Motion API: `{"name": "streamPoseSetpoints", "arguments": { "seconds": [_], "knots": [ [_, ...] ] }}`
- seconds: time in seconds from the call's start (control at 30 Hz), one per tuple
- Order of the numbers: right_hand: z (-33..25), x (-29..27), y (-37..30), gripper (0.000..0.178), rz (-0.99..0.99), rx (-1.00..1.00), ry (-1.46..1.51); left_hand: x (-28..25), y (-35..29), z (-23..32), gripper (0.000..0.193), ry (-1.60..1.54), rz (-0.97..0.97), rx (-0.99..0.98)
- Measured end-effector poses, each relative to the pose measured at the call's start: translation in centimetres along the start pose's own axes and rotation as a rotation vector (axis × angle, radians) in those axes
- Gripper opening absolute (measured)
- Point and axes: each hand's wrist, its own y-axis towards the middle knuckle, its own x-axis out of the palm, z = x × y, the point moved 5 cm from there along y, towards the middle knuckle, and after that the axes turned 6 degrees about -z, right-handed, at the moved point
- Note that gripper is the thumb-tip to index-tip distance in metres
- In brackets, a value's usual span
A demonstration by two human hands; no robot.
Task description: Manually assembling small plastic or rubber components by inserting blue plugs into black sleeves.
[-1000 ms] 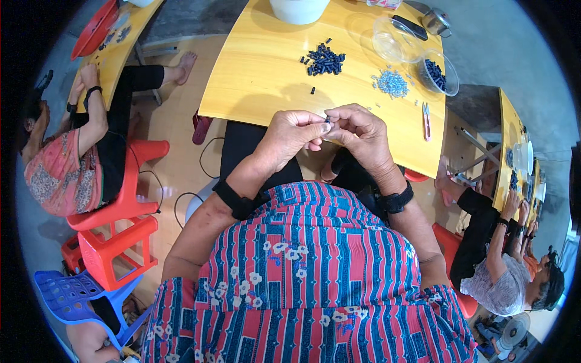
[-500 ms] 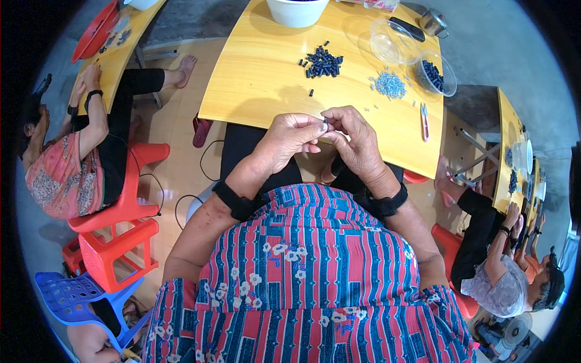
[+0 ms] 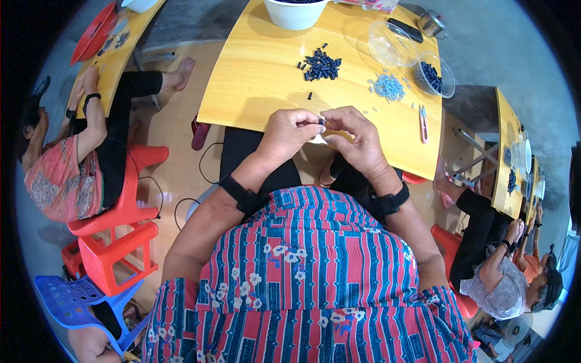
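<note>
Above the near table edge, my left hand (image 3: 287, 133) pinches a small black cylindrical piece (image 3: 321, 121) between thumb and index finger. Close against it is my right hand (image 3: 358, 134), its fingers bent. The right index tip reaches the piece, while the right thumb tip stands apart, leaving a gap. On the table ahead lies a pile of black cylindrical pieces (image 3: 321, 65), with a single black piece (image 3: 310, 95) nearer to me. Further right is a heap of small clear-bluish bits (image 3: 388, 88), some scattered around it.
Pink-handled thread snips (image 3: 423, 124) lie near the right edge of the yellow table (image 3: 242, 85). Behind are a clear tub of black pieces (image 3: 435, 77), a clear container (image 3: 392, 43), a phone (image 3: 405, 29), a metal cup (image 3: 432, 23) and a white bowl (image 3: 295, 15). People sit at tables on both sides.
The view has shifted slightly. The black piece shows more plainly at my left fingertips, and my right thumb has drawn a little away from it.
</note>
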Motion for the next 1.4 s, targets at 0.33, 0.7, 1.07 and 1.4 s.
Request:
{"name": "streamPoseSetpoints", "arguments": {
  "seconds": [0.33, 0.7, 1.07, 1.4],
  "knots": [
    [0.2, 0.3, 2.8, 0.027, 0.108, 0.033, 0.343, 1.3, 0.8, 1.4, 0.011, 0.779, 0.146, 0.423],
    [-0.1, 3.4, 5.4, 0.037, -0.007, -0.296, -0.053, 1.0, 0.2, 1.2, 0.029, 0.433, 0.232, 0.349],
    [-0.2, 4.7, 5.2, 0.057, -0.108, -0.262, -0.142, 1.0, -0.3, -1.3, 0.035, 0.557, 0.166, 0.465],
    [-0.5, 4.8, 4.8, 0.059, -0.083, -0.298, -0.116, 0.8, -0.8, -0.5, 0.031, 0.356, 0.145, 0.512]
  ]
}}
